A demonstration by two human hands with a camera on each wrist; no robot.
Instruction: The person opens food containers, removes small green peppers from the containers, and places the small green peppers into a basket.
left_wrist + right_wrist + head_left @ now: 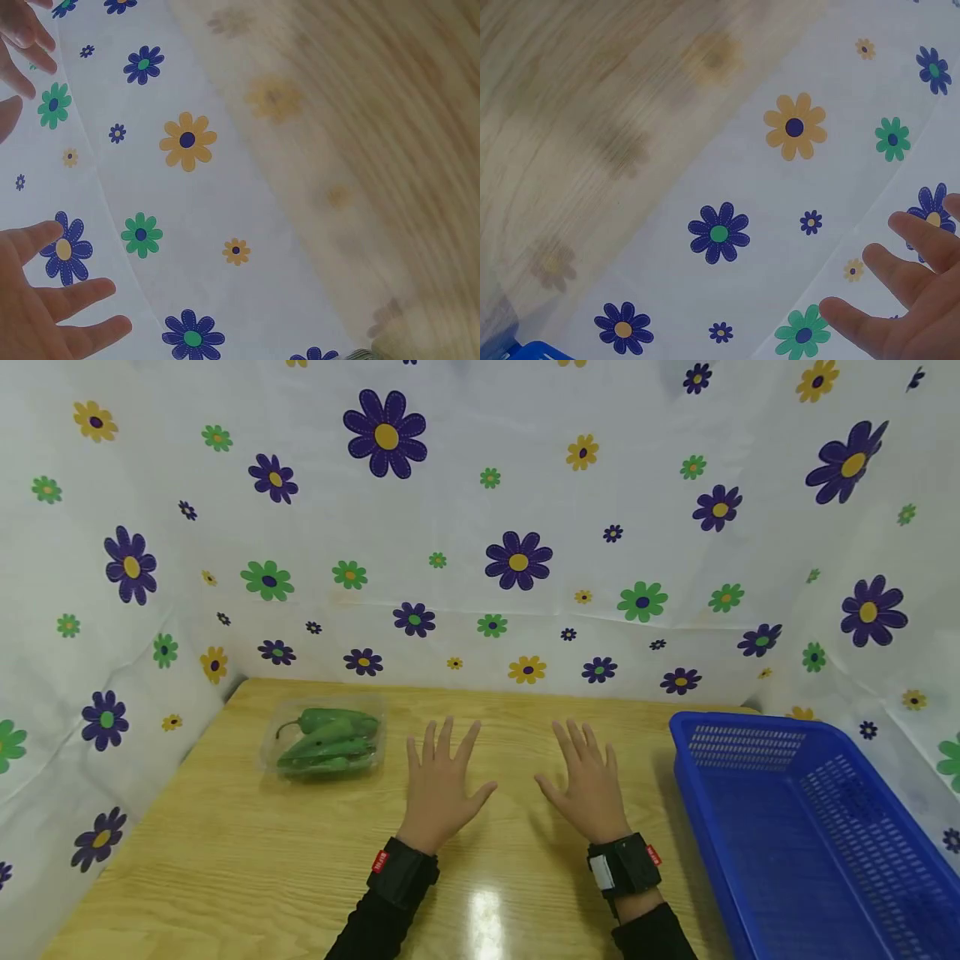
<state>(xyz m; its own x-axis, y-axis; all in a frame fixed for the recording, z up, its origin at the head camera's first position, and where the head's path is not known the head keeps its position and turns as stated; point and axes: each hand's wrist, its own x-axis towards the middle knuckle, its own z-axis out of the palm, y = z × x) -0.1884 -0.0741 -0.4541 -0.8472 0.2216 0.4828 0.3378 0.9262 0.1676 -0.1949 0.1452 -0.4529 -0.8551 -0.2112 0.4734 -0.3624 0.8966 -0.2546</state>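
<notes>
Both hands are held palm down over the middle of the wooden table, fingers spread, with nothing in them. The left hand (441, 785) is nearest to a clear plastic tray (267, 752) of green peppers (330, 739), which sits to its left. One pepper's curved stem points left. The right hand (592, 785) is between the left hand and a blue plastic basket (701, 810). In the left wrist view, left-hand fingers (79, 298) are extended at the lower left. Extended right-hand fingers (900, 266) appear at the right of the right wrist view.
The blue basket has slotted walls and stands at the table's right side, with no contents visible in it. A white flowered cloth (450, 518) hangs behind the wooden table (225, 852) and along both sides. Light reflects off the tabletop near the front.
</notes>
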